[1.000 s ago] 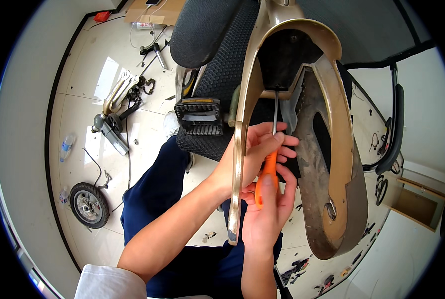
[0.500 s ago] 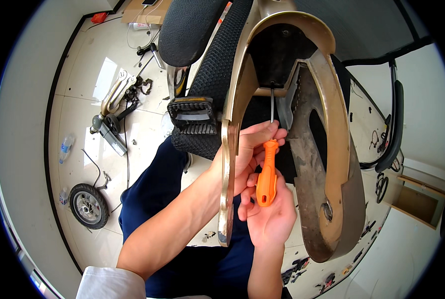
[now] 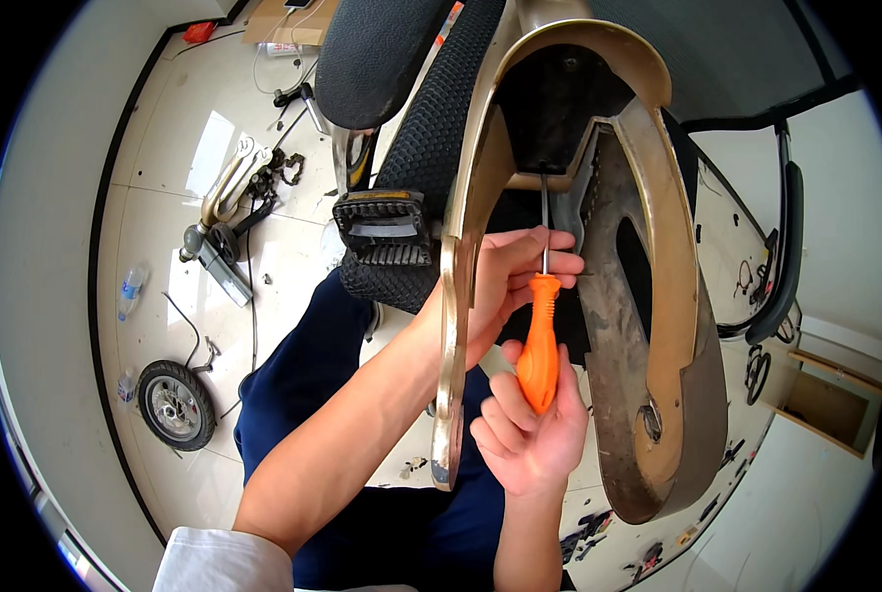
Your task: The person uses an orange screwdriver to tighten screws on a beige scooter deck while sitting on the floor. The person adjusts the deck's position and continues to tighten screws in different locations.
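Observation:
In my right hand (image 3: 532, 434) is the orange handle (image 3: 538, 350) of a screwdriver, its lower end between thumb and curled fingers. The thin metal shaft (image 3: 545, 205) points up and away, and its tip reaches the dark recess (image 3: 549, 123) inside a bronze-coloured curved metal frame (image 3: 673, 247). My left hand (image 3: 510, 276) comes from behind the frame's left arm. Its thumb and fingers pinch the shaft just above the handle. A fastener at the tip is too small to make out.
Left of the frame are a black pedal (image 3: 386, 229) and a black padded seat (image 3: 377, 64). On the tiled floor lie a small wheel (image 3: 176, 406), plastic bottles (image 3: 133, 290) and metal parts (image 3: 226, 222). A wooden-framed cabinet (image 3: 826, 400) stands at the right.
My right fingers have curled in more tightly around the handle. The left fingers have straightened to the right across the shaft, and more of the shaft shows above the handle.

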{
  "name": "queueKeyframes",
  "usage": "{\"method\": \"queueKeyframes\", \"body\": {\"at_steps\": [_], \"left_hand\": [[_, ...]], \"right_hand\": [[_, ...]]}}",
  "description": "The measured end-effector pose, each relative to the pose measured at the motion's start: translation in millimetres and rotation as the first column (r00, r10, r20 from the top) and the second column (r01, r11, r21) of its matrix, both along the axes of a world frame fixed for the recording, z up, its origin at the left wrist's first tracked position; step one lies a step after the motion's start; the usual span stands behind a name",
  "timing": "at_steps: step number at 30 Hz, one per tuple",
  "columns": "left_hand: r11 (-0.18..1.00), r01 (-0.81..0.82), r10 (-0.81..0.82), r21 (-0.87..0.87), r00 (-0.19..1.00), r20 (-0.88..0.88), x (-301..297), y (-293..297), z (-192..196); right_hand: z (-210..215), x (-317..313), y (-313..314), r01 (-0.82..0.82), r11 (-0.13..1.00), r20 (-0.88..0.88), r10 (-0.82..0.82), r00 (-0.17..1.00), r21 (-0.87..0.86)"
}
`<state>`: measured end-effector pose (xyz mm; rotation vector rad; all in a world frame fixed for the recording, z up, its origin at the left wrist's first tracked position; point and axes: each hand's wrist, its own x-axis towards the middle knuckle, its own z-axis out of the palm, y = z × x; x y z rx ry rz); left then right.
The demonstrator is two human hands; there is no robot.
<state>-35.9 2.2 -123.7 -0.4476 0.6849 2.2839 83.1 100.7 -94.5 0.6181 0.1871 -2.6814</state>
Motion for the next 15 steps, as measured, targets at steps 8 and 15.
{"method": "queueKeyframes", "body": {"at_steps": [8,15], "left_hand": [[0.992,-0.085,0.096,-0.093,0.988,0.124,3,1,-3],[0.976,-0.012,0.027,-0.216,0.997,0.068,6,-5,-9]], "right_hand": [[22,-15,-41,-0.038,0.408,0.068,-0.060,0.996,0.912],[-3,-14,-31,0.017,0.918,0.292,-0.143,0.946,0.396]]}}
